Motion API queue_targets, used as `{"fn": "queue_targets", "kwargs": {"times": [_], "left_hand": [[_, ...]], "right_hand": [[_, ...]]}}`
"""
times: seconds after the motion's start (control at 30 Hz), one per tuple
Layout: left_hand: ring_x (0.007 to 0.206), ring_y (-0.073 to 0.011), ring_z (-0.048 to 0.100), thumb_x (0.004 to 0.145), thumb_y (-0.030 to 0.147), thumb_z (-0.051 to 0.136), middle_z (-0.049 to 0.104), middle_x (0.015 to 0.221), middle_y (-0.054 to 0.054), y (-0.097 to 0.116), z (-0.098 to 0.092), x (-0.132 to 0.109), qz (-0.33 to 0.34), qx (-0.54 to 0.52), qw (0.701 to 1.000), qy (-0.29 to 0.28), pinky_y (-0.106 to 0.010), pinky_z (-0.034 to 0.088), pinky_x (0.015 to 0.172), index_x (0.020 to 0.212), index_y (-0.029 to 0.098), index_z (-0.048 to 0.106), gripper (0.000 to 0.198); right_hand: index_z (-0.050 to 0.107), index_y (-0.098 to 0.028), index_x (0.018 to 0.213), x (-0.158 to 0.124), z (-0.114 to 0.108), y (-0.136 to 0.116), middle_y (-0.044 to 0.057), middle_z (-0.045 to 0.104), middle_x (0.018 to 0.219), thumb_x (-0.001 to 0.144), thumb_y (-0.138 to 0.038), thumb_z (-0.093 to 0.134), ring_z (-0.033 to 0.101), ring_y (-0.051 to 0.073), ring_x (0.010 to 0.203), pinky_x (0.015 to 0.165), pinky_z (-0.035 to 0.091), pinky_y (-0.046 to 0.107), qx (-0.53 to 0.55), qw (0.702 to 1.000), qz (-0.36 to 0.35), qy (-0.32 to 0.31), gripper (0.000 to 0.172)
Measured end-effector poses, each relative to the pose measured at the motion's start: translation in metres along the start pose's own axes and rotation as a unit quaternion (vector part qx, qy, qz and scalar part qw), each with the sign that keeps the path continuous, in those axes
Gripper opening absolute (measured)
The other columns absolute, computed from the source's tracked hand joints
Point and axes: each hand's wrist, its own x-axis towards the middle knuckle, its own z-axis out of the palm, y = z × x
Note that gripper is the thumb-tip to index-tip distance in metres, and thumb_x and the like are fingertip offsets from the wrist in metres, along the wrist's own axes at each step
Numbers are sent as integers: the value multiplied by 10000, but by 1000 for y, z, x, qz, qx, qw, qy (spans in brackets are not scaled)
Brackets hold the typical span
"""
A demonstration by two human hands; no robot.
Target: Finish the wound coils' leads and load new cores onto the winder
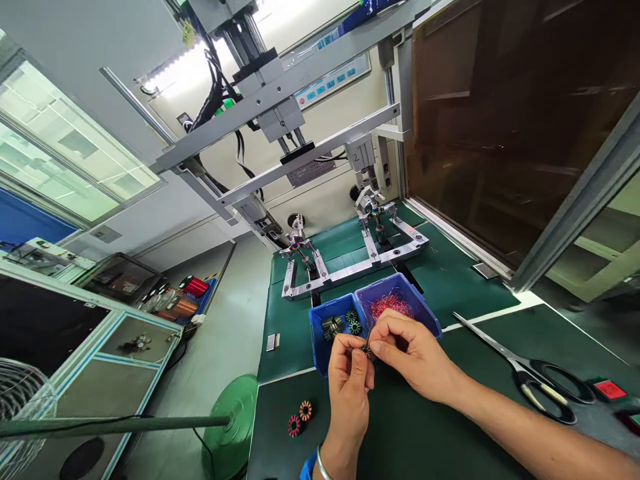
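My left hand (350, 377) grips a small motor stator (367, 349) between thumb and fingers, in front of the blue bins. The thumb and forefinger of my right hand (407, 347) are pinched together right at the stator's edge; what lies between their tips is too small to tell. Behind my left hand, the left blue bin (316, 333) holds several dark stators (354, 327). Red wire scraps (391, 305) fill part of the right blue bin (427, 312). Two wound stators, an orange one (305, 410) and a red one (294, 425), lie on the green mat left of my left hand.
Large black-handled scissors (520, 367) lie to the right, beside my right forearm. A machine with a metal frame (350, 270) and two winding stations stands behind the bins. A brown panel (490, 120) borders the right side. A green round base (233, 420) stands left of the bench.
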Motion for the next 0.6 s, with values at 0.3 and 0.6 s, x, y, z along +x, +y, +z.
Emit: {"fn": "queue_targets", "kwargs": {"times": [0.3, 0.6], "left_hand": [[410, -3, 327, 738, 506, 818, 580, 643, 42, 5, 4, 2, -84, -89, 992, 8, -150, 243, 423, 811, 175, 595, 406], [383, 5, 286, 714, 509, 832, 539, 599, 50, 8, 5, 0, -130, -150, 980, 28, -141, 213, 393, 892, 151, 672, 430]], "right_hand": [[475, -211, 746, 0, 2, 3, -5, 454, 764, 1010, -512, 448, 455, 144, 683, 601, 390, 270, 60, 997, -54, -21, 401], [481, -218, 749, -3, 7, 4, 10, 472, 775, 1008, -549, 425, 471, 172, 743, 679, 415, 304, 66, 992, -98, -49, 424]]}}
